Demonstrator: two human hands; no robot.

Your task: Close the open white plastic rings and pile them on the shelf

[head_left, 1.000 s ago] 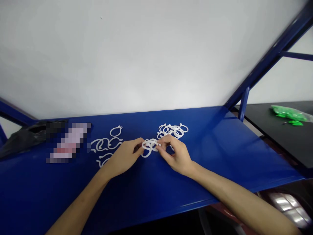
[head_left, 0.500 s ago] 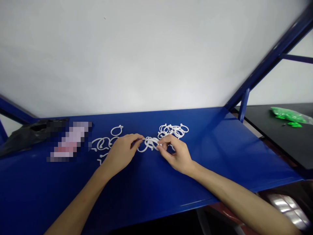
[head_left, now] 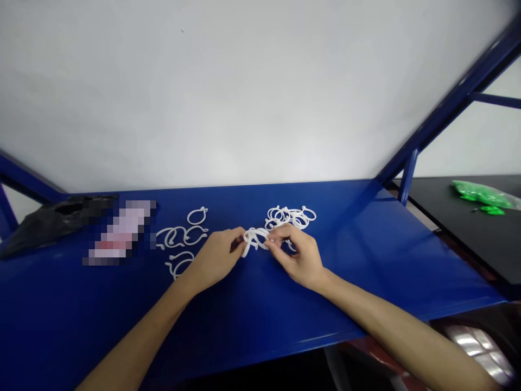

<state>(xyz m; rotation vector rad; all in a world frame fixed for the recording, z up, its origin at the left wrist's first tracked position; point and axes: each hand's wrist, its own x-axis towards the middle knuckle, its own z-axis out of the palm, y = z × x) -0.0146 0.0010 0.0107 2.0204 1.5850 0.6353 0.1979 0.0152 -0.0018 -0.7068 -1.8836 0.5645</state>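
Linked white plastic rings (head_left: pixel 256 235) hang between my two hands, just above the blue table. My left hand (head_left: pixel 222 250) pinches the left end of them, fingertips closed on a ring. From the other side, my right hand (head_left: pixel 297 252) grips the right end between thumb and fingers. Where the held rings meet the fingertips, the detail is hidden. Beyond my right hand lies a pile of white rings (head_left: pixel 300 220), each with a small knob or loop. Left of my left hand, several open white rings (head_left: pixel 196 235) lie apart, and one closed white ring (head_left: pixel 197 216) is behind them.
The blue table (head_left: pixel 252 315) ends at a front edge below my hands. A black plastic bag (head_left: pixel 44 225) and a blurred pinkish packet (head_left: pixel 128 225) lie at left. Blue metal bars (head_left: pixel 443 103) rise at right. Green items in clear plastic (head_left: pixel 480 193) rest on a black table.
My left hand has moved right, closer to my right hand, and the left ring now stands more upright between them. More of the loose rings on the left shows.
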